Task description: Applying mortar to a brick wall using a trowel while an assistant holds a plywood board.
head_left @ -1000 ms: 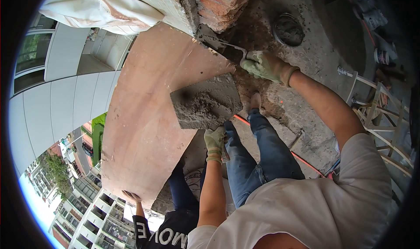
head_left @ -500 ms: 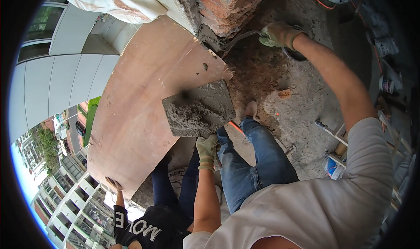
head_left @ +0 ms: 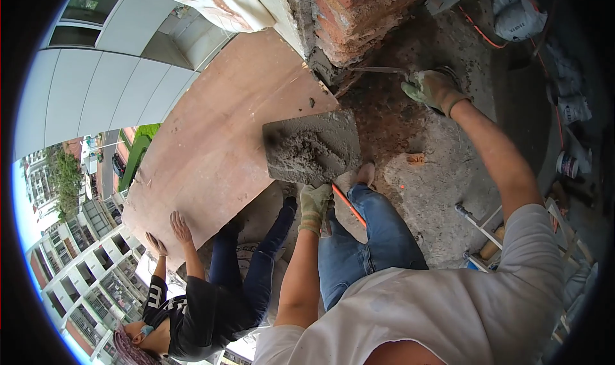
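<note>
My left hand (head_left: 314,206), in a pale green work glove, is closed around the underside grip of a plasterer's hawk (head_left: 349,131). A rough heap of wet grey mortar (head_left: 306,152) lies on the hawk's square plate. My gloved right hand (head_left: 430,88) is closed on a trowel (head_left: 375,69), its handle mostly hidden by the fingers. The thin blade points left, its tip at the lower corner of the broken brick column (head_left: 362,22). A large sheet of plywood (head_left: 205,128) stretches out at the left, one edge near that corner.
A co-worker in a black shirt (head_left: 214,314) rests both hands (head_left: 181,227) on the plywood. White sacks (head_left: 517,16), an orange cable (head_left: 477,28) and a small bucket (head_left: 567,164) are at the right. White-framed gear (head_left: 477,221) stands near my right side. Buildings show beyond the plywood.
My right hand and the trowel have shifted right and slightly down, the blade now lying flatter. The hawk has moved right in view. A second hand of the co-worker now shows on the plywood.
</note>
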Demonstrator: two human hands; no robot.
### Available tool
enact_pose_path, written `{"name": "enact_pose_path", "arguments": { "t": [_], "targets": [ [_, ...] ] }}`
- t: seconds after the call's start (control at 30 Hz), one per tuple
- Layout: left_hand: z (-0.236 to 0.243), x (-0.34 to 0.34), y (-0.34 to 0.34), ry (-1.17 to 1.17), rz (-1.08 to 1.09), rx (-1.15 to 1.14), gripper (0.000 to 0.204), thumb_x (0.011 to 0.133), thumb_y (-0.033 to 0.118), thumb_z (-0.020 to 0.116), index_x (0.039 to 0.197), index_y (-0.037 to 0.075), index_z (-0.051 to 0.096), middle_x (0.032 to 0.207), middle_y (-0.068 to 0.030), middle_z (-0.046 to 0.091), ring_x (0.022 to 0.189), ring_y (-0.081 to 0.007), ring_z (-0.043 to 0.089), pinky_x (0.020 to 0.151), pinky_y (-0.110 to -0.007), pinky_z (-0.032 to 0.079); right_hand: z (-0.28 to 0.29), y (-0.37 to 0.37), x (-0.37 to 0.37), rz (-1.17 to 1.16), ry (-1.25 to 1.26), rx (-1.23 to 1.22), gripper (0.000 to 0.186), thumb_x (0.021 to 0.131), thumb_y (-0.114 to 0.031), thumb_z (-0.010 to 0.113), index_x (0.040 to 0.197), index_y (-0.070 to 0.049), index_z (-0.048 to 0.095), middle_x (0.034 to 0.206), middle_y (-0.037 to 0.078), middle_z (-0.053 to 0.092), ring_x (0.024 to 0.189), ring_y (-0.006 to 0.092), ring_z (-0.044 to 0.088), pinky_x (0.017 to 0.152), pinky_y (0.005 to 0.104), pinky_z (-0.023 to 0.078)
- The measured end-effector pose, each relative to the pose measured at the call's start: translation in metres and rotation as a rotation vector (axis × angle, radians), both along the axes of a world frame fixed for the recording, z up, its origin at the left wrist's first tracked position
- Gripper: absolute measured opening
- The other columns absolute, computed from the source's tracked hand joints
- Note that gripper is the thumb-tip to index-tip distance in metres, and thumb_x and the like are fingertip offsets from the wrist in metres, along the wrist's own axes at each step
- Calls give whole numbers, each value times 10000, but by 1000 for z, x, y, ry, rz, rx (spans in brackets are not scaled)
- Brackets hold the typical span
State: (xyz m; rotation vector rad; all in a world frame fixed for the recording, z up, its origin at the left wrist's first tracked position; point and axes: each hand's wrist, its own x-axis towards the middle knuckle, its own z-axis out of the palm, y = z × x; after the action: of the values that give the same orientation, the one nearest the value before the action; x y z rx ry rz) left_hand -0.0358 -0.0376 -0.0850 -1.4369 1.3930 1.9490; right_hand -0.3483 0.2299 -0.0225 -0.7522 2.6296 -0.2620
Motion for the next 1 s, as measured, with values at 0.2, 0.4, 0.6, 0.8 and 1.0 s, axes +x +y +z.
{"name": "enact_pose_path", "arguments": {
  "t": [0.2, 0.4, 0.6, 0.8, 1.0],
  "targets": [
    [17, -24, -11, 87, -54, -16, 129, 790, 140, 648, 744, 51, 566, 612, -59, 559, 462, -169, 534, 427, -311, 421, 33, -27, 159, -9, -95, -372, 339, 901, -407, 623, 840, -81, 691, 751, 168, 664, 700, 373, 650, 596, 466, 495],
    [50, -28, -10, 274, -375, -354, 161, 816, 169, 661, 900, 32, 648, 730, -125, 677, 620, -215, 655, 593, -376, 517, 38, -86, 186, 131, 245, -333, 314, 903, -389, 623, 861, -87, 699, 762, 147, 679, 678, 348, 650, 620, 456, 508],
    [44, 12, -11, 533, -414, -437, 201, 814, 191, 669, 931, 30, 697, 835, -69, 725, 695, -188, 669, 677, -346, 545, 71, -120, 216, -185, 77, -629, 264, 900, -313, 656, 836, -59, 683, 754, 181, 661, 698, 374, 646, 623, 469, 505],
    [60, -49, -60, 238, -278, 113, 58, 798, 119, 654, 794, 64, 635, 695, -26, 612, 516, -151, 552, 460, -301, 445, 77, -84, 218, -3, 198, -267, 311, 888, -393, 639, 883, -91, 711, 767, 153, 679, 686, 357, 648, 595, 470, 497],
    [31, 15, -69, 841, -736, -584, 148, 838, 122, 634, 960, 82, 710, 758, -31, 659, 543, -162, 565, 490, -292, 448, 88, -121, 211, -35, 424, -318, 334, 901, -390, 619, 867, -66, 694, 741, 164, 665, 678, 345, 648, 601, 466, 498]
  ]
}}
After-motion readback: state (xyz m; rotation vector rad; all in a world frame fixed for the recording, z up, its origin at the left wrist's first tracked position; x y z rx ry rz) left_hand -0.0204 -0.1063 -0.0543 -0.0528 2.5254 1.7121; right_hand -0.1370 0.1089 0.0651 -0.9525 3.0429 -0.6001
